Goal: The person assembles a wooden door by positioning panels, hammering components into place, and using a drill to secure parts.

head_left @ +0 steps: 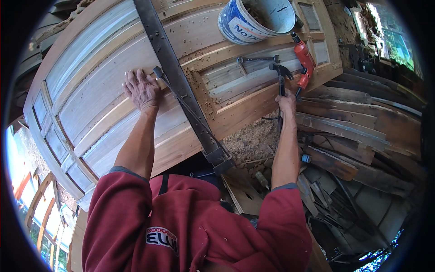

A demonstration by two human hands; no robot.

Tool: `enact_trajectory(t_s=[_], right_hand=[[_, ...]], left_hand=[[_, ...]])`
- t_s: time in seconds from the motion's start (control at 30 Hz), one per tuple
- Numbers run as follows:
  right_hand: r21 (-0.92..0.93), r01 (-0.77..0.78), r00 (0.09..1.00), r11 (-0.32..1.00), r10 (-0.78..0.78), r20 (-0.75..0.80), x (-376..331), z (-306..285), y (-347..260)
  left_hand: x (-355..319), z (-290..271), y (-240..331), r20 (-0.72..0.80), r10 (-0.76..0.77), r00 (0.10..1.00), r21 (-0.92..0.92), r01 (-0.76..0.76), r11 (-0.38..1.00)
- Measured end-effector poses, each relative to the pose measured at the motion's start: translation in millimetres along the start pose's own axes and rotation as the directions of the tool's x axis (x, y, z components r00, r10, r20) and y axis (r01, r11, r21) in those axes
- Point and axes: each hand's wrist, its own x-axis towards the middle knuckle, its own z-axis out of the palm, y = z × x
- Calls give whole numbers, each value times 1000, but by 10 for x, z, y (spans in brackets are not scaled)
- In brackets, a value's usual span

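My left hand (142, 89) lies flat with its fingers stretched on a panelled wooden door (104, 68). Beside its fingertips runs a long dark metal bar clamp (170, 63), laid across the door, with a thin rod along it. In my right hand (287, 103) is a claw hammer (281, 72), gripped by the handle with its head pointing away from me. Just right of the hammer head a red power drill (304, 59) rests on the door's edge. A wrench (258, 59) lies on the door left of the hammer.
A white and blue bucket (240, 27) stands on the door at the far side. Wood shavings are scattered over the panels and piled as sawdust (253, 140) below the near edge. Stacked boards (353, 122) fill the right. A small bottle (262, 180) lies near my right forearm.
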Motion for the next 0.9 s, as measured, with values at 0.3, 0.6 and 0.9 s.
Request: enact_trajectory(t_s=[0.3,0.6,0.9], right_hand=[[354,514,858,781,-462,-225,-614,-120,-795],[-156,828,560,538,-809,178,-1847,584,-1677],[-161,769,621,618,-665,414,-1736,1048,-1445]], left_hand=[[-8,52,-15,-33,17,999,11,-17,1000],[-21,30,16,18,-5,1000,7,5,1000],[-11,39,6,2,3,1000,5,-3,1000]])
